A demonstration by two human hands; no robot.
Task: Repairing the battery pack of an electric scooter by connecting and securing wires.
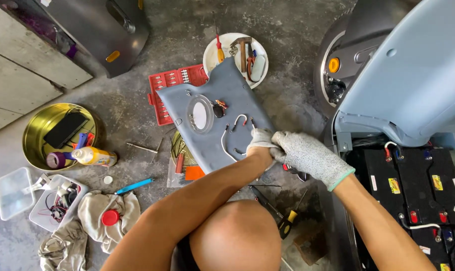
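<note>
My left hand (260, 139) wears a pale work glove and is bunched over the lower edge of a grey-blue scooter panel (215, 83) that lies on the concrete floor. My right hand (307, 156), in a speckled grey glove with a green cuff, grips the left glove at its wrist side. The two hands touch. The panel has an oval opening (200, 114) and loose white wires (226, 143) on it. My bare knee (235, 236) is below the hands.
A light blue scooter body (418, 75) stands at right over black batteries (413, 185). A white bowl of tools (210, 52), a red socket tray (169, 83), a gold tin (34, 133), a yellow spray can (94, 156), rags (112, 228) and a yellow-handled screwdriver (286, 223) lie around.
</note>
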